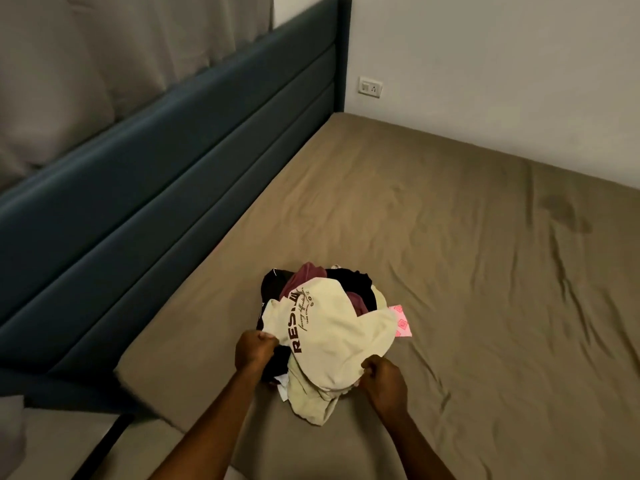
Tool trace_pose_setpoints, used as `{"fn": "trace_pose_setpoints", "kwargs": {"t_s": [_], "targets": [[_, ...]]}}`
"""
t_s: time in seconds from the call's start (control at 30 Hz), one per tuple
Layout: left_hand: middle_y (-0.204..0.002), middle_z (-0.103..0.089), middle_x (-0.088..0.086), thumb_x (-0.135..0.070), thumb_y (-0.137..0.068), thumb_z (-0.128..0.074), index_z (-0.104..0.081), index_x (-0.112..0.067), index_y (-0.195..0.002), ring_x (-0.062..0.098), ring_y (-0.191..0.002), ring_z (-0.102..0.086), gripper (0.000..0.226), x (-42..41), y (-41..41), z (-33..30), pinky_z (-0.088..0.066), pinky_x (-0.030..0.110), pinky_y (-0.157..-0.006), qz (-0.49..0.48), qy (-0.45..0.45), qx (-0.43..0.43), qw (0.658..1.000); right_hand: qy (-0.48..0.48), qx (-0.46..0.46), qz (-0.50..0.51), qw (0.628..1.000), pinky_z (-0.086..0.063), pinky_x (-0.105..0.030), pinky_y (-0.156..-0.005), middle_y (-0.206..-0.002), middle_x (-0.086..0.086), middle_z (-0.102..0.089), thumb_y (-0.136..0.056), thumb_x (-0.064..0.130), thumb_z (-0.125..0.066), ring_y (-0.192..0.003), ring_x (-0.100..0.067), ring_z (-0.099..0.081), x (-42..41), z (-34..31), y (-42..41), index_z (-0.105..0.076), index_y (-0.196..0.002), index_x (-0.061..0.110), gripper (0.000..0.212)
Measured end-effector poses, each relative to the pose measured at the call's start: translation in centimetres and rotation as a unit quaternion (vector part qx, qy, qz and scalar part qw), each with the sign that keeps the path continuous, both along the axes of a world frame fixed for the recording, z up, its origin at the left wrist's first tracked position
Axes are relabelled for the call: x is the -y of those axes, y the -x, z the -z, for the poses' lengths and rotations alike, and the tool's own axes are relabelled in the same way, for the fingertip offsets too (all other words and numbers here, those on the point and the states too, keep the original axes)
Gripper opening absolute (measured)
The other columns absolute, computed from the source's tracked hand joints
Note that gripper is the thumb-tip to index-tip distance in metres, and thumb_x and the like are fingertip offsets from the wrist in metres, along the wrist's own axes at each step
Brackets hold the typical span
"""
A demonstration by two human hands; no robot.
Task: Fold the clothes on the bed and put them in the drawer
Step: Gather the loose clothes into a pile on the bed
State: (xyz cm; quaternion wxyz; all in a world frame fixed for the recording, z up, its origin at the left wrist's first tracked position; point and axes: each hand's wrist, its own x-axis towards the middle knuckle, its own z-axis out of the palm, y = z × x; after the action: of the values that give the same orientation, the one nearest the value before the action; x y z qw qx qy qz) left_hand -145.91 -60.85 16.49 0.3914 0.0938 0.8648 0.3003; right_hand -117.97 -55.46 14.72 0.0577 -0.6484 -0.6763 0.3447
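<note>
cream cotton shirt (332, 327) showing dark lettering | pink patterned cloth (401, 322) lying at 3 o'clock | olive-brown bedsheet (450, 254) | teal padded headboard (173, 161)

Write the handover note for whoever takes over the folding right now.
Left hand grips one edge of the cream printed T-shirt; right hand grips its near edge.
The shirt lies on top of the clothes pile on the bed; black, maroon and pink items lie under it.
Done: nothing folded yet.
Left: fold every garment and put them away. No drawer is in view.
</note>
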Motion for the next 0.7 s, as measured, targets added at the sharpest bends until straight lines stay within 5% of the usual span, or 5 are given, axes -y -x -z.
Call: {"fn": "trace_pose_setpoints", "kwargs": {"t_s": [0.2, 0.37, 0.47, 0.57, 0.7], "targets": [[-0.091, -0.075, 0.017, -0.027, -0.077, -0.089, -0.072, -0.002, -0.092, 0.027, -0.07, -0.067, 0.034, 0.5, -4.2, 3.3, -0.055, 0.032, -0.061, -0.057, 0.009, 0.158, 0.986, 0.01, 0.025, 0.009, 1.0, -0.048, -0.036, -0.079, -0.114, -0.004, -0.063, -0.084, 0.023, -0.073, -0.107, -0.025, -0.061, -2.0, 2.4, 0.6, -0.065, -0.119, 0.018, 0.036], [-0.077, -0.069, 0.0, -0.039, -0.073, -0.091, -0.072, -0.015, -0.086, 0.018, -0.071, -0.061, 0.034, -1.7, -4.0, 4.9, -0.047, 0.03, -0.067, -0.065, 0.01, 0.288, 0.955, 0.032, -0.004, 0.241, 0.97, -0.048, -0.05, -0.093, -0.123, -0.028, -0.061, -0.083, 0.041, -0.08, -0.118, -0.047, -0.056, -7.1, 6.4, 0.7, -0.058, -0.13, -0.003, 0.067], [-0.089, -0.076, 0.001, -0.033, -0.077, -0.088, -0.073, -0.014, -0.096, 0.02, -0.087, -0.07, 0.031, -2.9, -2.8, 5.8, -0.051, 0.034, -0.074, -0.072, 0.01, 0.316, 0.946, 0.176, -0.126, 0.326, 0.92, -0.055, -0.047, -0.091, -0.114, -0.018, -0.073, -0.079, 0.041, -0.087, -0.099, -0.037, -0.069, -10.1, 7.7, 0.3, -0.072, -0.109, 0.005, 0.05], [-0.058, -0.065, -0.001, -0.024, -0.081, -0.085, -0.066, -0.012, -0.077, 0.017, -0.064, -0.063, 0.022, -3.4, -1.7, 6.0, -0.046, 0.028, -0.059, -0.039, 0.05, 0.327, 0.943, 0.193, -0.211, 0.326, 0.901, -0.057, -0.038, -0.074, -0.095, -0.019, -0.076, -0.082, 0.011, -0.084, -0.076, -0.028, -0.07, -10.9, 5.8, 0.4, -0.076, -0.086, 0.004, 0.011], [-0.057, -0.062, 0.003, -0.013, -0.079, -0.078, -0.066, -0.008, -0.078, 0.02, -0.06, -0.059, 0.013, -3.6, 0.2, 4.0, -0.053, 0.031, -0.065, 0.019, 0.106, 0.326, 0.939, 0.033, -0.114, 0.275, 0.954, -0.037, -0.035, -0.059, -0.054, -0.009, -0.058, -0.078, 0.048, -0.069, -0.06, -0.028, -0.054, -11.0, 2.9, 0.0, -0.059, -0.057, 0.01, 0.045]]}}
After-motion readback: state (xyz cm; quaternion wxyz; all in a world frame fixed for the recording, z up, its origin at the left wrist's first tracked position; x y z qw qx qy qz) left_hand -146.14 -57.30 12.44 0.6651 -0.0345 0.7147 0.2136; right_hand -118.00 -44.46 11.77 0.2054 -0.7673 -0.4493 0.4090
